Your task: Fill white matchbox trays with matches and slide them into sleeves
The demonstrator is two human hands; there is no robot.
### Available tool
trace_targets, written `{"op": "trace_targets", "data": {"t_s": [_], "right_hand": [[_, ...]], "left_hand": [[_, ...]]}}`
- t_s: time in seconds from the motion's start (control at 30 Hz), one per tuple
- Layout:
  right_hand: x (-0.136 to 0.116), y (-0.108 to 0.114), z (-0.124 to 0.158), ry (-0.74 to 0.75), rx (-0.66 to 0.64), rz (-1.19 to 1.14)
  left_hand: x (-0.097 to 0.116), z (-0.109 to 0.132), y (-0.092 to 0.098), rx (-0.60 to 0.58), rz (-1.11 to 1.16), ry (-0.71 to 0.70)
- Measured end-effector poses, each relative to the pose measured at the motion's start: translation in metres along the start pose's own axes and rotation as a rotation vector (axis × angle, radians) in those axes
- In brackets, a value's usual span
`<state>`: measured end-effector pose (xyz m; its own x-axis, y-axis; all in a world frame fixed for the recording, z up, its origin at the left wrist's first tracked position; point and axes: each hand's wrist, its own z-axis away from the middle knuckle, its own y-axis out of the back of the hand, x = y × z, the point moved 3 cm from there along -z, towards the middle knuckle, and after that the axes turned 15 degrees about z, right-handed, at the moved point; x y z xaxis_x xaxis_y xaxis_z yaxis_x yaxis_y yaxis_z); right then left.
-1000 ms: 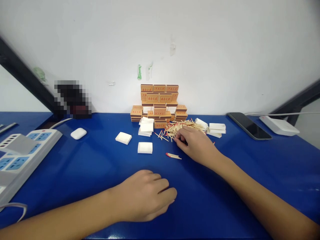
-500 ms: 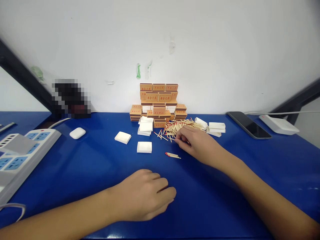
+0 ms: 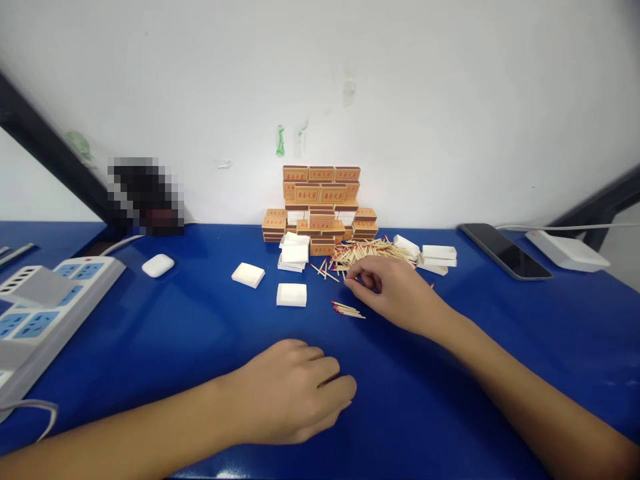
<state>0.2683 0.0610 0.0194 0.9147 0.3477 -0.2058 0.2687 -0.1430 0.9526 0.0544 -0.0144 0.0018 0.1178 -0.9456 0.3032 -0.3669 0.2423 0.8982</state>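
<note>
Head view, right hand (image 3: 393, 292) partly covering match pile (image 3: 369, 251), left hand (image 3: 295, 393) curled palm-down, cannot tell if either holds anything

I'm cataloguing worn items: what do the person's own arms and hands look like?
The left hand and right hand are both bare, without gloves or visible rings. No sleeve, watch or bracelet shows on the left forearm or right forearm.

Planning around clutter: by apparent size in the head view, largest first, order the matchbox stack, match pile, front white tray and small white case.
Matchbox stack
Match pile, partly hidden by the right hand
Front white tray and small white case: too alike to rank
</note>
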Motion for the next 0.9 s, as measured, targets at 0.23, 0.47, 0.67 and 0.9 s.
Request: {"op": "trace_targets", "data": {"t_s": [0.23, 0.47, 0.67, 0.9], "right_hand": [[-0.012, -0.022, -0.016, -0.019, 0.016, 0.125], [-0.008, -0.013, -0.008, 0.026, -0.082, 0.114], [-0.002, 0.004, 0.013, 0.037, -0.299, -0.062], [-0.011, 0.000, -0.008, -0.045, -0.055, -0.033]], "left_hand": [[-0.002, 0.002, -0.001, -0.008, 0.000, 0.005], [-0.002, 0.003, -0.001, -0.014, -0.009, 0.003], [-0.002, 0.004, -0.001, -0.024, -0.001, 0.009], [-0.002, 0.004, 0.000, -0.017, 0.002, 0.006]]}}
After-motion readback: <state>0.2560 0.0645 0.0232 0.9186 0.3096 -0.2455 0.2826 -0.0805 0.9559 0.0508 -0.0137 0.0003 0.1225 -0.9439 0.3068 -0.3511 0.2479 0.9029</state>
